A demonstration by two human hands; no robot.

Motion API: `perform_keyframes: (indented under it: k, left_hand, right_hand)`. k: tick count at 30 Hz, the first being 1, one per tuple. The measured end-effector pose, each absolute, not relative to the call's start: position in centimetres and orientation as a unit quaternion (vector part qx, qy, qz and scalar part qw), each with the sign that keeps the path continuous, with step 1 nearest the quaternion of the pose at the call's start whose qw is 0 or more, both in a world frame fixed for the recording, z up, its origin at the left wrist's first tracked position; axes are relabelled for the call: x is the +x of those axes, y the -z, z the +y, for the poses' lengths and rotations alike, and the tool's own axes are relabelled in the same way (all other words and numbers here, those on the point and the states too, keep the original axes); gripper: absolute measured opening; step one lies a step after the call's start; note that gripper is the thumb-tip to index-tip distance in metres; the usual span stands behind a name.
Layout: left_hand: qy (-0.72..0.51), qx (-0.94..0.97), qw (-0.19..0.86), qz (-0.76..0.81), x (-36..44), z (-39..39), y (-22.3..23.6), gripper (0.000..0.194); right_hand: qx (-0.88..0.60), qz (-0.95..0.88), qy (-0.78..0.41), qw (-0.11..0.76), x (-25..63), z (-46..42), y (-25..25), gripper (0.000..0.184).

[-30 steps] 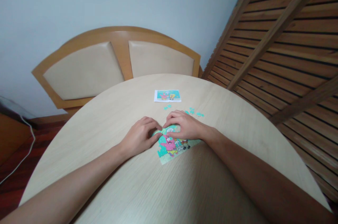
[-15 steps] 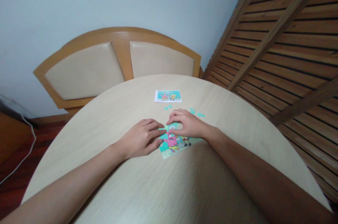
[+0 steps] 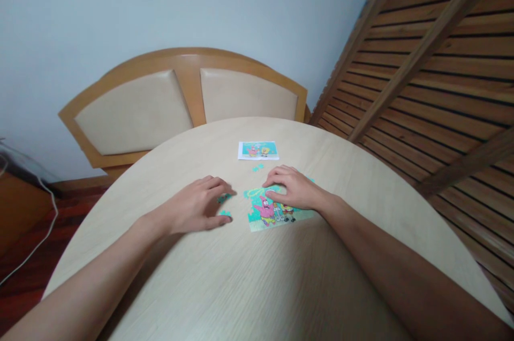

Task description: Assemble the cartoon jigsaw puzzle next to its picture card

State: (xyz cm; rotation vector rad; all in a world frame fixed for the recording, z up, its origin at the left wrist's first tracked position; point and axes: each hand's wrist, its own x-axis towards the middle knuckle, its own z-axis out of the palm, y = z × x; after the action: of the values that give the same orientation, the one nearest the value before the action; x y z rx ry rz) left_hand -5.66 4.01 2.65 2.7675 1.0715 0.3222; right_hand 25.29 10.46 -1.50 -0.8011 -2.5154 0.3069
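Note:
A jigsaw puzzle (image 3: 267, 213) with cartoon figures on a green ground lies mostly joined on the table, its left edge jagged. My right hand (image 3: 295, 189) rests on its upper part, fingers bent and thumb apart, covering some of the picture. To the left of the puzzle, my left hand (image 3: 198, 204) hovers or rests low with thumb and fingers spread. Small green puzzle pieces (image 3: 225, 213) show between that thumb and the fingers, partly hidden; I see no grip on them.
Beyond the puzzle lies a reference picture card (image 3: 259, 151) with loose pieces (image 3: 257, 168) just below it. The round wooden table (image 3: 225, 287) carries everything. A padded chair (image 3: 249, 95) stands behind it, and a slatted wooden screen (image 3: 433, 73) at the right.
My left hand has moved left, off the puzzle, and opened wider. The puzzle's jagged left edge and pieces by the left hand now show. My right hand stays on the puzzle.

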Motion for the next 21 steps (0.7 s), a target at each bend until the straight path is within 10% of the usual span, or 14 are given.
perform_keyframes:
  k: [21]
  left_hand:
    - [-0.1,0.902,0.069,0.414,-7.0,5.3,-1.3,0.031]
  right_hand:
    - [-0.495,-0.771,-0.119,0.382,30.6,13.7,1.7,0.023]
